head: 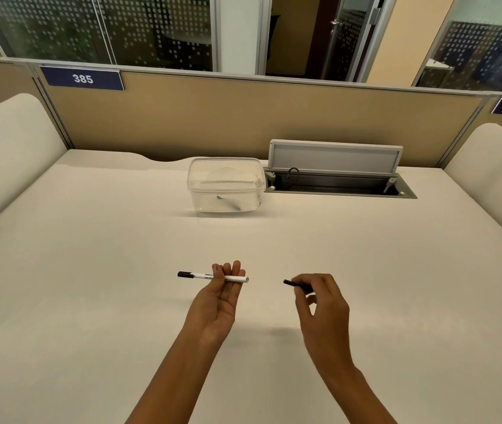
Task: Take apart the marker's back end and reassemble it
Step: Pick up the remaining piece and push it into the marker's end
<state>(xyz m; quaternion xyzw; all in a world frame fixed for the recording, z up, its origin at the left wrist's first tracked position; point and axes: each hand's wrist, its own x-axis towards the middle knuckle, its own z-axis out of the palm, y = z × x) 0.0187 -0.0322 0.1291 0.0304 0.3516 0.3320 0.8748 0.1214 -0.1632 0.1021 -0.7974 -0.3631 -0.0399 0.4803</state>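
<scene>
My left hand [219, 296] holds a white marker body [200, 275] level above the table, fingers curled over its middle. Its black cap points left and its open white back end points right. My right hand [320, 304] pinches a small black end piece [293, 284] between thumb and fingers, its tip aimed left at the marker. A gap of about a hand's width separates the black piece from the marker's back end.
A clear plastic box [196, 182] with something dark inside stands at the back of the white table [90, 270]. To its right is an open cable hatch [335, 183] with a raised grey lid. A tan partition runs behind.
</scene>
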